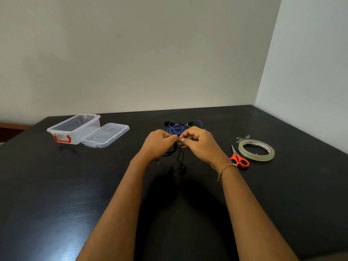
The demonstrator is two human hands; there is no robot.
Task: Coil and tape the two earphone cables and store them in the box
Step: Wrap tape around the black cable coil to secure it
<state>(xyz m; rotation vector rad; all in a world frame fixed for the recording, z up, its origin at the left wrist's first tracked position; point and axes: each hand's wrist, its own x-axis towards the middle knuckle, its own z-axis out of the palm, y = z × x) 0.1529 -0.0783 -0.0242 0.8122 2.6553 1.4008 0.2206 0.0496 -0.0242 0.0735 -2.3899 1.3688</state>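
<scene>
Both hands, left [160, 141] and right [196, 141], pinching black earphone cable [178, 159] above table [75, 185]; coil barely begun, earbuds dangling. Blue earphone cable [176, 129] loose behind, untouched. Tape roll [256, 150], scissors [239, 159] unused at right. Clear box [73, 129] open, empty, lid [105, 134] beside. Taping, storing outstanding.

box [74, 129] far left, lid [105, 135] beside it, scissors [238, 158], tape roll [256, 150] right
</scene>
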